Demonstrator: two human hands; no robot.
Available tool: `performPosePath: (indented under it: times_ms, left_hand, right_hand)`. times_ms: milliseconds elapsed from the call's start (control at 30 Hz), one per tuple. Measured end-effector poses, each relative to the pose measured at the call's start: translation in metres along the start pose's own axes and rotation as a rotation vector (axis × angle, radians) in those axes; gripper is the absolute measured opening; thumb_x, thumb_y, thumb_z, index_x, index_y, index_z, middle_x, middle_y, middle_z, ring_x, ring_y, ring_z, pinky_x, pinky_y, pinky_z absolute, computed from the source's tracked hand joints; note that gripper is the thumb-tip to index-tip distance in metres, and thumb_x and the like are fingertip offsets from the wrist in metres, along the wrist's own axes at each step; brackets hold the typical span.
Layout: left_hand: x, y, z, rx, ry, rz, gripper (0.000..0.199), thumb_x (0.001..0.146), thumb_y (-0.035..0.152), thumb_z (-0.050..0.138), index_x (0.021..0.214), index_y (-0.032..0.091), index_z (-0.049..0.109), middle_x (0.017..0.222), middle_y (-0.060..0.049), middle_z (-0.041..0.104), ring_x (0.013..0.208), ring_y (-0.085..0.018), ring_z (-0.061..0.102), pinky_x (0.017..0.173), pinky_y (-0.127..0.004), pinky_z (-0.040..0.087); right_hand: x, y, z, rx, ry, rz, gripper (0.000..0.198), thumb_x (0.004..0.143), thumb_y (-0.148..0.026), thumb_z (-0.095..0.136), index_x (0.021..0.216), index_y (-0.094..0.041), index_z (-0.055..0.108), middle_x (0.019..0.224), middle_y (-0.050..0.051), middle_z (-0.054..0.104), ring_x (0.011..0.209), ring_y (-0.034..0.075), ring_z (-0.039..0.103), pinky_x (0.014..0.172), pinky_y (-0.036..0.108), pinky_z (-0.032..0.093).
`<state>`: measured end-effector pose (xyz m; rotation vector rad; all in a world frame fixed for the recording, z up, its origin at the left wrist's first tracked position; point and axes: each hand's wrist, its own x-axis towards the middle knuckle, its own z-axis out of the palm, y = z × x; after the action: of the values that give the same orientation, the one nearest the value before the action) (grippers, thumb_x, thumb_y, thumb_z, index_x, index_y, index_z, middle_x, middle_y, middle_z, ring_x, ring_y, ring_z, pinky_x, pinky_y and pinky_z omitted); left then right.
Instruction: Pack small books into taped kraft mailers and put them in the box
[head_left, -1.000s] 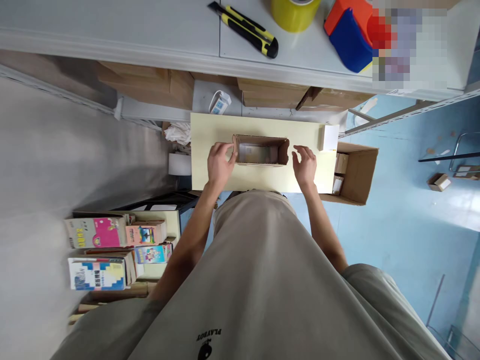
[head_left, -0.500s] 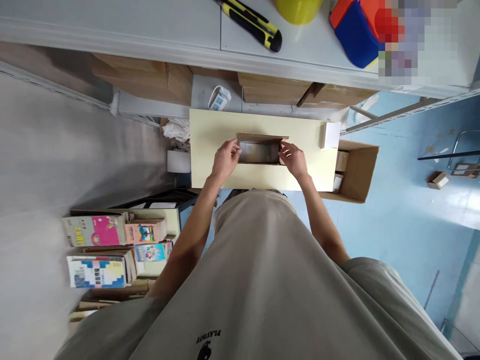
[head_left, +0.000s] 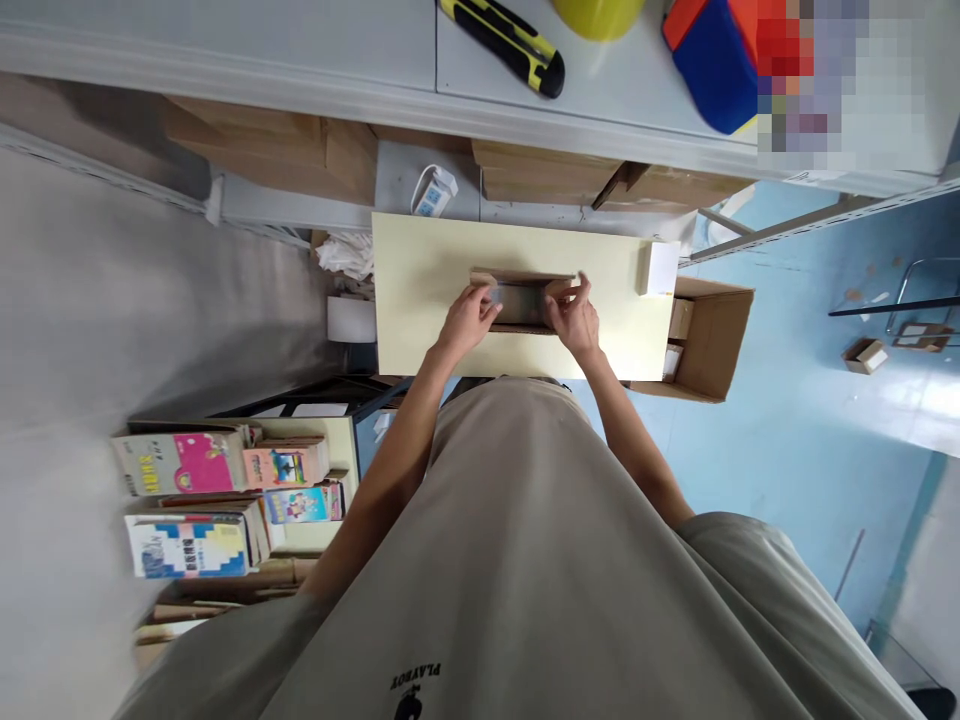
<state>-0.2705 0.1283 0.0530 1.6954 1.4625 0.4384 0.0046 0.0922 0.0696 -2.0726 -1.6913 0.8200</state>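
1. Small carton: stood mid-board on cream tabletop; contents too shadowed to be told.
2. Change: end flaps now tipped further inward than half a second ago; opening narrowed from both ends, closure apparently part-way.
3. Left hand placed at 9 o'clock, right hand at 3; flaps touched by bent fingers, firm pinch cannot be told.
4. White box set toward 2–3 o'clock.
5. Past 3 o'clock, beyond board: large open carton, smaller boxes held inside.
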Motion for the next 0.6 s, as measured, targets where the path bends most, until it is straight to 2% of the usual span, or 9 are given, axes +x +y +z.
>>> performPosePath:
  times_ms: [67,100,200,233,300,367,467,533,600]
  left_hand:
    - [-0.005,0.0,0.0,-0.066,0.042,-0.001,0.052,0.108,0.037,0.081,0.156,0.026,0.065,0.127,-0.011,0.079,0.099,-0.023,0.078,0.101,-0.043,0.068]
    - [-0.009,0.0,-0.001,-0.102,0.061,-0.003,0.066,0.105,0.039,0.085,0.163,0.027,0.058,0.128,-0.011,0.079,0.098,-0.022,0.078,0.099,-0.043,0.068]
    - [-0.021,0.004,-0.006,-0.186,0.083,0.002,0.118,0.089,0.04,0.102,0.182,0.028,0.031,0.14,-0.014,0.075,0.107,-0.023,0.079,0.1,-0.04,0.068]
    - [-0.025,0.005,-0.009,-0.199,0.081,0.004,0.13,0.085,0.039,0.106,0.185,0.028,0.024,0.145,-0.015,0.073,0.112,-0.023,0.079,0.102,-0.04,0.067]
    - [-0.03,0.007,-0.015,-0.205,0.067,0.001,0.14,0.081,0.039,0.109,0.188,0.028,0.019,0.152,-0.017,0.07,0.117,-0.024,0.077,0.107,-0.041,0.066]
    - [-0.032,0.008,-0.021,-0.179,0.039,0.008,0.139,0.078,0.042,0.112,0.187,0.027,0.028,0.154,-0.017,0.069,0.122,-0.026,0.076,0.112,-0.042,0.065]
    - [-0.03,0.007,-0.031,-0.097,-0.028,0.045,0.128,0.07,0.044,0.116,0.179,0.029,0.048,0.15,-0.015,0.066,0.13,-0.032,0.074,0.117,-0.046,0.064]
    - [-0.027,0.005,-0.035,-0.035,-0.042,0.063,0.111,0.074,0.043,0.114,0.17,0.029,0.06,0.145,-0.013,0.065,0.132,-0.034,0.072,0.12,-0.048,0.063]
    - [-0.024,0.002,-0.037,0.023,-0.015,0.069,0.087,0.083,0.039,0.108,0.16,0.027,0.07,0.139,-0.012,0.065,0.135,-0.035,0.07,0.124,-0.051,0.06]
  right_hand:
    - [-0.005,-0.004,-0.006,0.044,0.031,0.003,0.085,0.117,-0.065,0.052,0.185,-0.023,0.021,0.145,0.019,0.08,0.111,0.034,0.083,0.105,0.055,0.07]
    - [-0.008,-0.006,-0.01,0.061,0.032,0.0,0.085,0.117,-0.066,0.053,0.185,-0.025,0.022,0.146,0.018,0.08,0.11,0.033,0.084,0.105,0.054,0.07]
    - [-0.015,-0.01,-0.02,0.101,-0.001,-0.02,0.08,0.114,-0.072,0.06,0.179,-0.03,0.039,0.147,0.015,0.078,0.108,0.031,0.085,0.104,0.051,0.071]
    - [-0.017,-0.011,-0.023,0.108,-0.012,-0.026,0.079,0.112,-0.075,0.064,0.175,-0.031,0.045,0.148,0.015,0.077,0.108,0.031,0.085,0.103,0.05,0.072]
    - [-0.022,-0.011,-0.028,0.108,-0.037,-0.031,0.08,0.107,-0.081,0.071,0.168,-0.032,0.053,0.15,0.014,0.075,0.109,0.031,0.085,0.101,0.05,0.073]
    - [-0.027,-0.009,-0.031,0.098,-0.067,-0.033,0.086,0.1,-0.086,0.077,0.163,-0.032,0.057,0.151,0.014,0.072,0.114,0.033,0.085,0.101,0.052,0.074]
    - [-0.032,-0.003,-0.036,0.091,-0.118,-0.061,0.093,0.092,-0.088,0.085,0.161,-0.031,0.06,0.157,0.016,0.066,0.127,0.037,0.08,0.104,0.056,0.074]
    - [-0.034,0.001,-0.039,0.078,-0.138,-0.085,0.089,0.092,-0.083,0.088,0.159,-0.03,0.063,0.16,0.017,0.063,0.131,0.038,0.078,0.105,0.058,0.073]
    - [-0.033,0.005,-0.039,0.057,-0.141,-0.099,0.075,0.098,-0.074,0.086,0.154,-0.027,0.069,0.158,0.018,0.063,0.129,0.037,0.077,0.105,0.058,0.073]
